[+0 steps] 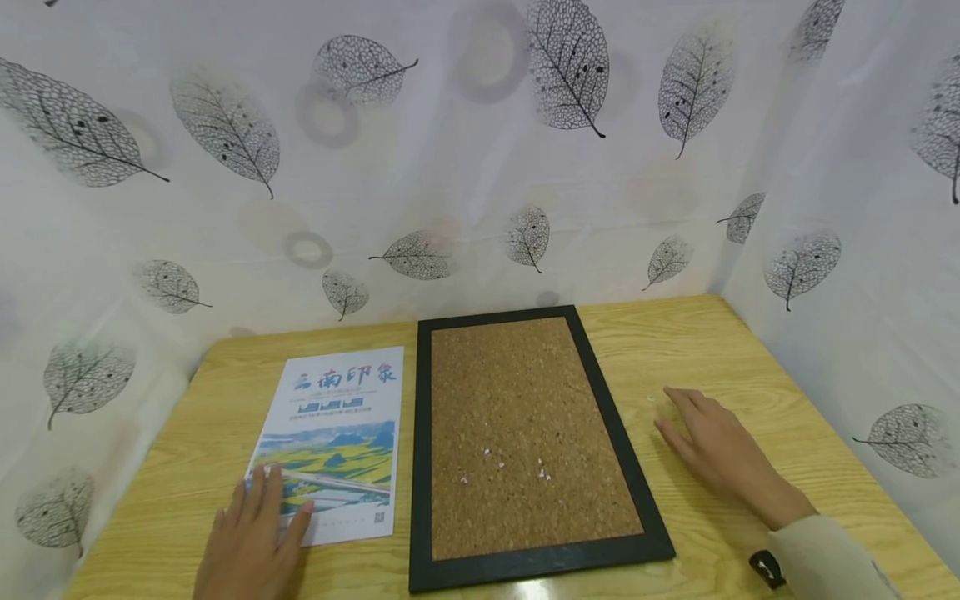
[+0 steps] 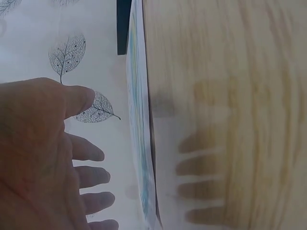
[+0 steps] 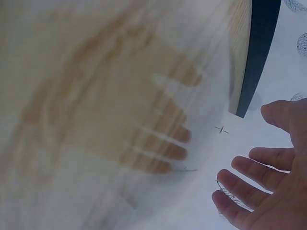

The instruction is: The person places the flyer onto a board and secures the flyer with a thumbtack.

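Note:
In the head view a printed poster [image 1: 337, 450] with Chinese characters and a landscape picture lies to the left of a black-framed cork board [image 1: 525, 417]. My left hand [image 1: 251, 529] is over the poster's lower left corner, its fingers straight. The left wrist view shows this hand [image 2: 43, 153] a little above the paper [image 2: 139, 110], holding nothing. Right of the board my right hand [image 1: 723, 450] hovers over the wooden table, fingers extended and empty. Just beyond its fingertips sits a tiny pale object [image 1: 650, 398], which also appears as a small thin thing [image 3: 221, 129] in the right wrist view.
Several small white bits [image 1: 543, 473] dot the lower half of the cork. A leaf-patterned white curtain [image 1: 450, 167] hangs behind the wooden table [image 1: 675, 333] and along both sides. Near the right sleeve [image 1: 825, 554] is a small black item [image 1: 767, 568].

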The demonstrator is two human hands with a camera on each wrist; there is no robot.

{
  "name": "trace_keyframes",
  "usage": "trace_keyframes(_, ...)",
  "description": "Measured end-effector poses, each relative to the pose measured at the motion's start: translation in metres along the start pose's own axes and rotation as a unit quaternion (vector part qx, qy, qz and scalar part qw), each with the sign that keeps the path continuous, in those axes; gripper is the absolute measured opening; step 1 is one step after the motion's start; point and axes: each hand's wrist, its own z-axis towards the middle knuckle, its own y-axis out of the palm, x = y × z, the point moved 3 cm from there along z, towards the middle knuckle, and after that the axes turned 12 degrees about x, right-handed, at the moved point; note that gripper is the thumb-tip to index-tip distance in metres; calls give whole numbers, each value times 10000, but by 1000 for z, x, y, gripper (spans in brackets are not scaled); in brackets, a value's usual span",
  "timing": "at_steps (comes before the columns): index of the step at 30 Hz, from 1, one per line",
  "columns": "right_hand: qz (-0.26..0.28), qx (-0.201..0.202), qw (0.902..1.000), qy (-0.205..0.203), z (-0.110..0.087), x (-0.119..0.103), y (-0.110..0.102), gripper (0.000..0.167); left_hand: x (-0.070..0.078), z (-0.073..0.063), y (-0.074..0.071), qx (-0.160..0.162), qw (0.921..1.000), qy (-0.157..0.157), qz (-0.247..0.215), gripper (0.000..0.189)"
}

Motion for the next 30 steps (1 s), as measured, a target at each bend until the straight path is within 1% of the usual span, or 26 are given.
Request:
trace_keyframes(3, 100, -178, 9996, 199, 2, 5, 2, 50, -3, 1, 0, -121, 9998, -133, -52, 94)
trace_keyframes(8, 175, -335, 9986, 358, 6, 12, 5, 48, -9, 3, 1, -432, 9978, -488, -134, 101)
trace_keyframes(13, 258, -518, 9972, 466, 8, 15, 7, 48, -16, 4, 1, -605, 9955, -685, -234, 105)
trace_keyframes(18, 351, -585, 9965, 483, 12, 17, 8, 45, -22, 6, 1, -676, 9937, -848, -289, 107)
trace_keyframes(25, 509, -634, 9952, 541, 21, 21, 12, 39, -28, 7, 2, -706, 9908, -1141, -164, 114)
trace_keyframes(27, 560, -646, 9947, 571, 23, 22, 14, 37, -29, 7, 2, -705, 9902, -1201, -135, 114)
trace_keyframes(30, 621, -685, 9936, 641, 26, 24, 16, 34, -31, 7, 1, -615, 9891, -1332, -123, 113)
